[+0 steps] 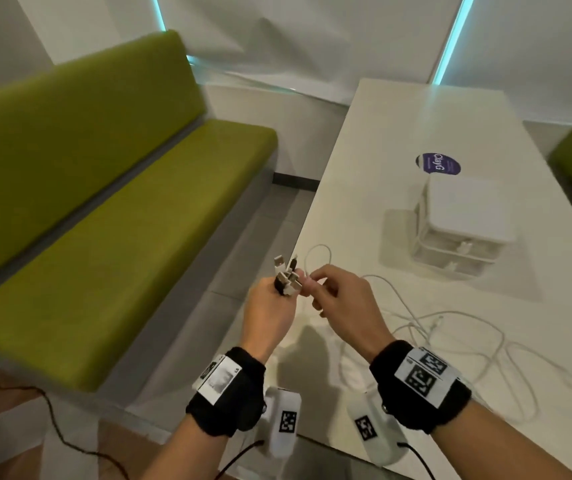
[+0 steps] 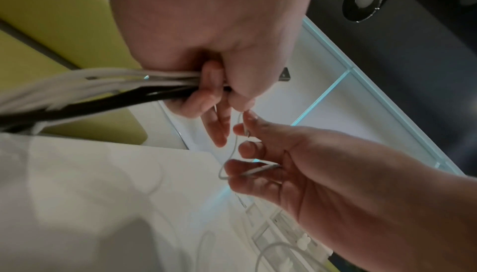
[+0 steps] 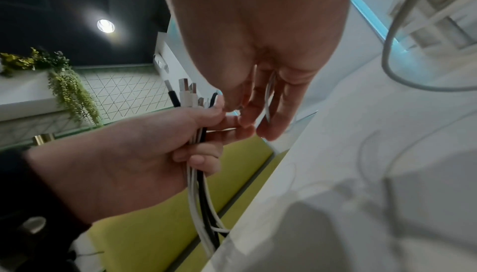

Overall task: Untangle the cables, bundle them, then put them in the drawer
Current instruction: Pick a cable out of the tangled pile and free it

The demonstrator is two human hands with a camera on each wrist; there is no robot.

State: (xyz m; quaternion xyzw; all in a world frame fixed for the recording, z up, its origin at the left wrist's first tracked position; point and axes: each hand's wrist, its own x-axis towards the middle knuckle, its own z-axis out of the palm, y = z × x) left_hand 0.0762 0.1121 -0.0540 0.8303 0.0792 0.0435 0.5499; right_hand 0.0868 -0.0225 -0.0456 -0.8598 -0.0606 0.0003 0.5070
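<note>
A person stands at the near corner of a long white table point(image 1: 416, 133), gathering charging cables into one bunch. The green bench point(image 1: 104, 209) fills the left half of the head view, a small white drawer unit point(image 1: 464, 223) sits right of centre on the table, and a round purple sticker point(image 1: 438, 163) lies just beyond it. The left hand point(image 1: 270, 310), at lower centre, is curled round a bunch of white and black cables point(image 3: 200, 184), their plug ends point(image 1: 286, 273) standing up together above the fist. The right hand point(image 1: 341, 299), just beside it, pinches one thin white cable point(image 2: 233, 149) between thumb and fingertips and brings its end toward the bunch. By the look of it the sorting is well along but not finished: loose white cable loops point(image 1: 451, 341) trail across the table at lower right, nothing is coiled or tied, and both drawers appear closed, so bundling and stowing remain. The room is pale-walled with turquoise light strips at the top of the head view; the right wrist view shows a dark ceiling with a round lamp point(image 3: 105, 25) and a trailing green plant point(image 3: 67, 84) at its left.
</note>
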